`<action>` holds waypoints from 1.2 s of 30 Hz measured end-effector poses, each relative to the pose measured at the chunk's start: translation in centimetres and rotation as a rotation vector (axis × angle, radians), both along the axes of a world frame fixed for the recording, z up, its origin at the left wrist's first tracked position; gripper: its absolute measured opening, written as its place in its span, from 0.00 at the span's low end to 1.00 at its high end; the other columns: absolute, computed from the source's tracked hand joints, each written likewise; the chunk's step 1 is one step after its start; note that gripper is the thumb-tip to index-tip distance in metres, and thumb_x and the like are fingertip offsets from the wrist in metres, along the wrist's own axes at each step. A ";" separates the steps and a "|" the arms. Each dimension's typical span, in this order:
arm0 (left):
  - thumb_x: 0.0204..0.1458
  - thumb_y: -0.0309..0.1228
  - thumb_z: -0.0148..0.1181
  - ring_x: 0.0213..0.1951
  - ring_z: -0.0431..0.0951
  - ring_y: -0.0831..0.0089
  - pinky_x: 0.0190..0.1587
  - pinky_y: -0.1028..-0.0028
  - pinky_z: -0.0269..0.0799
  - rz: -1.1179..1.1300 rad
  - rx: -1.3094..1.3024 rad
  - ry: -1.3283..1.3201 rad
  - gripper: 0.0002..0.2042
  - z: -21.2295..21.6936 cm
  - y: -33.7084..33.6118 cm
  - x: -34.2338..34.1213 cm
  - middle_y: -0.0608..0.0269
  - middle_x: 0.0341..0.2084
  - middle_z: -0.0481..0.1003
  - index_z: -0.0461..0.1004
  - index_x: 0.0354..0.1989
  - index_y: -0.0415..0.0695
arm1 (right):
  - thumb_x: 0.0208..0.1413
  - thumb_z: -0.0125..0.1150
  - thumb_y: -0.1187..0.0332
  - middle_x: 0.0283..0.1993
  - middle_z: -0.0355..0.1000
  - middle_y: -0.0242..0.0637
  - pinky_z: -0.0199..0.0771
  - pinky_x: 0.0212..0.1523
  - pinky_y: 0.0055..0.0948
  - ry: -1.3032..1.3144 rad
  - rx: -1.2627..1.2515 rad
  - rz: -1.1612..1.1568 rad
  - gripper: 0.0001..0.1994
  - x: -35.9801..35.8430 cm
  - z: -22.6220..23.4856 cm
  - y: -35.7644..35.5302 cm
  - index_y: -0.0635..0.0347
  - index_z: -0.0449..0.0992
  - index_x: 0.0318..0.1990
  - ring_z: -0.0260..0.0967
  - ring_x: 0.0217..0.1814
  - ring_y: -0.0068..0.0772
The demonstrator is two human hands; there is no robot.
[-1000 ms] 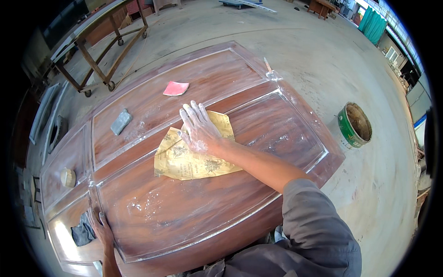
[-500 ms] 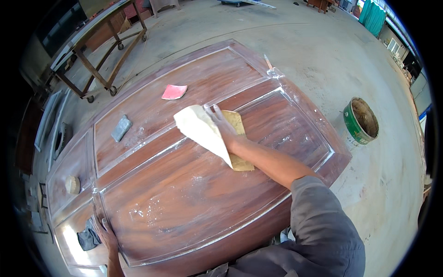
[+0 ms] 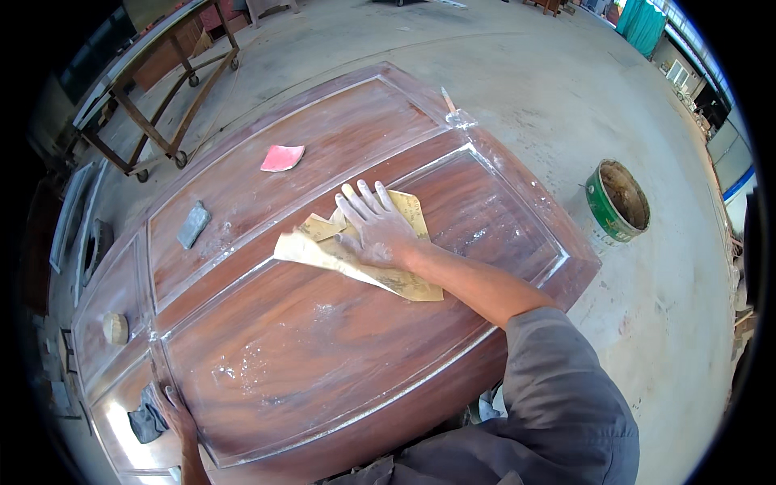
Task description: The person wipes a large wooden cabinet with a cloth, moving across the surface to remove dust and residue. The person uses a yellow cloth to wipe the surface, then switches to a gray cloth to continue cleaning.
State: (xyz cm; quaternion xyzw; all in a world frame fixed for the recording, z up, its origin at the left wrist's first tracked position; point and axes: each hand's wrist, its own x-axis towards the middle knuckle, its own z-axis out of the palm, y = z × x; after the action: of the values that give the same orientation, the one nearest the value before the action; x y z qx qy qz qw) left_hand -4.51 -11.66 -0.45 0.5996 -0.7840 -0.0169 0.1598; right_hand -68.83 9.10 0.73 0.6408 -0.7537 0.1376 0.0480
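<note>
A large reddish-brown wooden door point(image 3: 267, 364) with framed panels lies flat before me, dusted white in places. On it, my right hand point(image 3: 378, 232) rests with fingers spread, palm down on a creased yellowish sheet of sandpaper point(image 3: 408, 283). The sheet's pale left part is folded and sticks out past my thumb. At the lower left, my left hand point(image 3: 175, 414) lies on the door with fingers stretched, beside a dark grey cloth point(image 3: 148, 419). Whether it touches the cloth is unclear.
On the door lie a pink square pad point(image 3: 282, 158), a grey block point(image 3: 194, 225) and a round beige piece point(image 3: 115, 328). A slim brush-like tool point(image 3: 449, 101) stands at the far edge. A green bucket point(image 3: 617, 202) is on the floor at right, a wheeled frame table point(image 3: 153, 129) at far left.
My right hand has flattened onto the sandpaper, fingers spreading. The sheet's white flap, broad and raised before, is now lower and folded, showing more yellow side. My left hand stays by the cloth.
</note>
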 end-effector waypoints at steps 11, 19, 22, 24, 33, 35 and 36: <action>0.72 0.46 0.41 0.71 0.58 0.44 0.73 0.55 0.48 -0.012 -0.018 0.052 0.30 -0.1 -0.2 -1.3 0.38 0.69 0.62 0.59 0.71 0.32 | 0.71 0.37 0.45 0.81 0.45 0.53 0.31 0.81 0.55 0.593 0.006 -0.280 0.37 -2.7 -0.8 6.6 0.66 0.49 0.76 0.35 0.84 0.55; 0.72 0.46 0.40 0.71 0.58 0.44 0.73 0.55 0.49 -0.039 -0.020 0.017 0.30 0.0 -0.9 -1.9 0.37 0.69 0.62 0.60 0.71 0.32 | 0.73 0.31 0.47 0.80 0.46 0.58 0.30 0.80 0.56 0.246 0.015 -0.669 0.35 -15.2 -0.1 16.4 0.69 0.49 0.76 0.38 0.83 0.57; 0.72 0.46 0.40 0.71 0.58 0.44 0.73 0.55 0.49 -0.040 -0.020 0.024 0.30 0.0 -0.4 -1.7 0.37 0.69 0.62 0.60 0.70 0.32 | 0.72 0.40 0.50 0.81 0.43 0.51 0.31 0.81 0.56 -0.511 -0.222 -0.372 0.33 -5.2 -2.5 13.2 0.58 0.48 0.77 0.37 0.84 0.54; 0.72 0.46 0.40 0.71 0.58 0.44 0.73 0.54 0.49 -0.030 -0.027 0.036 0.30 -0.4 -0.3 -0.8 0.37 0.69 0.62 0.60 0.70 0.31 | 0.71 0.43 0.49 0.82 0.43 0.50 0.29 0.81 0.58 0.005 -0.039 -0.003 0.34 1.5 1.2 11.3 0.58 0.50 0.77 0.35 0.84 0.51; 0.71 0.45 0.42 0.68 0.61 0.43 0.71 0.54 0.52 -0.076 -0.055 0.066 0.29 -0.5 -0.9 -0.6 0.36 0.67 0.64 0.63 0.69 0.31 | 0.73 0.36 0.51 0.81 0.43 0.53 0.29 0.81 0.56 0.149 0.058 -0.563 0.33 -7.2 0.9 17.6 0.63 0.49 0.77 0.34 0.84 0.56; 0.71 0.44 0.42 0.67 0.62 0.43 0.70 0.54 0.53 -0.083 -0.043 0.069 0.28 0.0 -0.8 -1.6 0.37 0.66 0.65 0.63 0.68 0.31 | 0.70 0.40 0.52 0.81 0.44 0.53 0.34 0.81 0.54 -0.080 -0.056 -0.162 0.31 1.3 -1.8 14.5 0.55 0.54 0.76 0.37 0.84 0.53; 0.71 0.44 0.42 0.67 0.63 0.43 0.70 0.54 0.53 -0.056 -0.044 0.067 0.28 0.3 -0.3 -1.3 0.37 0.65 0.66 0.64 0.68 0.31 | 0.70 0.42 0.50 0.81 0.44 0.53 0.33 0.81 0.54 -0.205 0.013 0.048 0.33 5.9 1.6 12.8 0.58 0.54 0.76 0.37 0.84 0.52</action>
State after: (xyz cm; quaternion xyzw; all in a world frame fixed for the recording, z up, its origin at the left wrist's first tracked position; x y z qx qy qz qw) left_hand -5.78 -11.91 -0.15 0.5727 -0.7949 -0.0243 0.1987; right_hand -62.89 21.85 2.30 0.6414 -0.7401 0.1987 -0.0367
